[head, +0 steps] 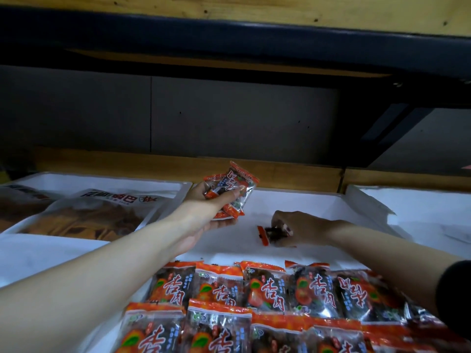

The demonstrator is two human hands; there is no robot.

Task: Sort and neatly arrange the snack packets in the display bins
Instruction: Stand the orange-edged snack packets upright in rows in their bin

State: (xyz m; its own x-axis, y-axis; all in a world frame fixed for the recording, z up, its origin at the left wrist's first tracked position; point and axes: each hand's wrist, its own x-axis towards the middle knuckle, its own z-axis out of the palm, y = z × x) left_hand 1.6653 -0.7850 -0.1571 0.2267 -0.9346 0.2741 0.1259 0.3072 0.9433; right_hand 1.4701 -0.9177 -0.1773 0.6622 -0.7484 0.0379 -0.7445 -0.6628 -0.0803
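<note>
Snack packets (257,289), orange-edged with clear windows on dark fruit and red lettering, lie in overlapping rows at 6 o'clock in the white bin (323,207). Our left hand (204,208) clasps a bunch (230,192) at 11 o'clock, thumb pressed across it. Our right hand (300,228) pinches a lone packet (266,234) near the middle, fingers curled.

The right hand (293,226) covers most of one small packet (263,235), so only its red end shows. The left hand (204,212) holds a bunch of packets (230,192), but how many cannot be told. The nearest row of packets (219,329) is cut off by the bottom edge. The big bags (86,215) on the far left are blurred and cut by the left edge. The right bin (420,207) runs off the right edge.
</note>
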